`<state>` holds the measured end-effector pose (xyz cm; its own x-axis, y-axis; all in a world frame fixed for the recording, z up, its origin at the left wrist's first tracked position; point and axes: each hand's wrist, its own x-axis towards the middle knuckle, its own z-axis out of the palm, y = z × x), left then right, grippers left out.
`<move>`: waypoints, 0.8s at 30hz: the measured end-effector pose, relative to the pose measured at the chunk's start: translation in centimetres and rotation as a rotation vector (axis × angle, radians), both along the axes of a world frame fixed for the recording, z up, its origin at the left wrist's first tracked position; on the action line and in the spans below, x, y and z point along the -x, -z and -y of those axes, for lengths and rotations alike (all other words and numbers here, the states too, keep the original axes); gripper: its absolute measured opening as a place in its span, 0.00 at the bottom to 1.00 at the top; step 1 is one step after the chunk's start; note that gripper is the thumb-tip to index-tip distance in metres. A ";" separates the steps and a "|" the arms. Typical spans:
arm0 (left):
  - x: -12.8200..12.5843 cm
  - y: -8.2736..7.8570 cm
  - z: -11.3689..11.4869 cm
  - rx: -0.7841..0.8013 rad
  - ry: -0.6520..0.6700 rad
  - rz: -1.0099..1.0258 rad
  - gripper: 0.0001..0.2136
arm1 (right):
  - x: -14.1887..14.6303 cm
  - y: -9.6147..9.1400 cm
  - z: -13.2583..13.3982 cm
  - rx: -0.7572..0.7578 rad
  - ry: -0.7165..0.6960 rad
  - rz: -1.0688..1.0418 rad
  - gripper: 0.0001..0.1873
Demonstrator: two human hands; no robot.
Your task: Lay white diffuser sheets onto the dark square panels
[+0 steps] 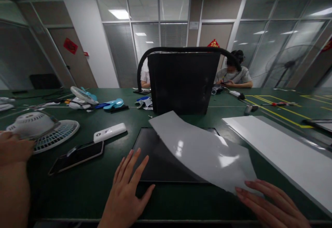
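My left hand [127, 190] lies palm down with its fingers spread, fingertips at the left edge of a dark flat panel [153, 162]. That panel rests on the green table, partly hidden under a glossy, translucent white sheet [197, 145]. The sheet is tilted and slightly curved above the panel, its near right corner pinched in my right hand [272, 200]. My right thumb is out of sight beneath the sheet. Behind the panel stands a black, box-like block [181, 82] with a thick black tube arching over it.
Another person's hand [15, 148] touches a white fan [57, 134] at the left. A phone [77, 157] and a white device [110, 133] lie nearby. White sheets [285, 148] are stacked at the right. A person [236, 72] sits across the green table [77, 197].
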<state>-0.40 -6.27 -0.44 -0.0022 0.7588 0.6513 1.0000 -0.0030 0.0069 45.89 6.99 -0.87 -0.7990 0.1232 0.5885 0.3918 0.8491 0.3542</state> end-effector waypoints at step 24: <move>-0.5 -0.3 0.0 0.171 -0.027 0.141 0.14 | -1.5 4.1 -3.0 0.396 0.484 -0.377 0.19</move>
